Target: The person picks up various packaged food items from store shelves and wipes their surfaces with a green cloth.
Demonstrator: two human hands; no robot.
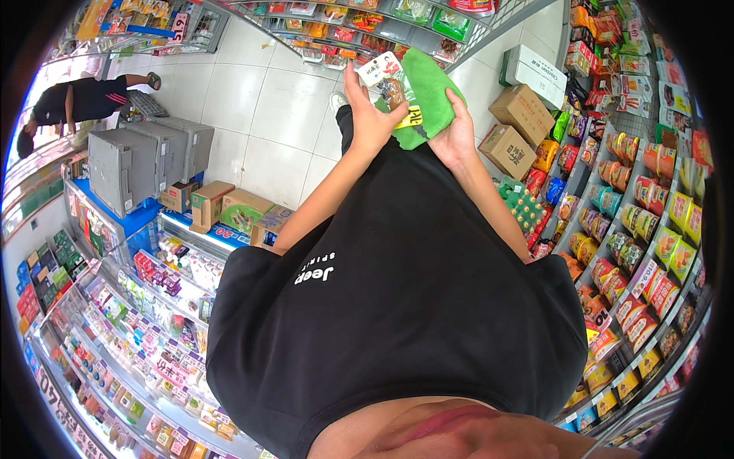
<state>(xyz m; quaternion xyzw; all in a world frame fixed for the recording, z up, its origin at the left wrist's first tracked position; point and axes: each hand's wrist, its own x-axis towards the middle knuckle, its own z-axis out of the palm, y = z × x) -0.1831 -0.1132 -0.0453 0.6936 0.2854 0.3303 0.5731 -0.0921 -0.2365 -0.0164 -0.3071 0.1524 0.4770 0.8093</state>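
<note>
A transparent food packet (394, 86) with a white printed panel and dark brown contents is in front of me, above the floor. My left hand (370, 112) holds it from the left, thumb across its near edge and fingers extended up beside it. A bright green cloth (431, 94) lies against the packet's right side and shows beneath its lower edge. With my right hand (456, 129) I grip the cloth at its right edge, thumb on top. A yellow label (410, 117) with writing sits on the packet's near end.
Packaged food fills the shelf rack (378, 26) ahead. Cup noodles (622, 146) line shelves on the right, with cardboard boxes (507, 150) on the floor. Grey crates (123, 166) and a chilled display (143, 321) stand left. A person (80, 100) is at far left, on the tiled floor (258, 103).
</note>
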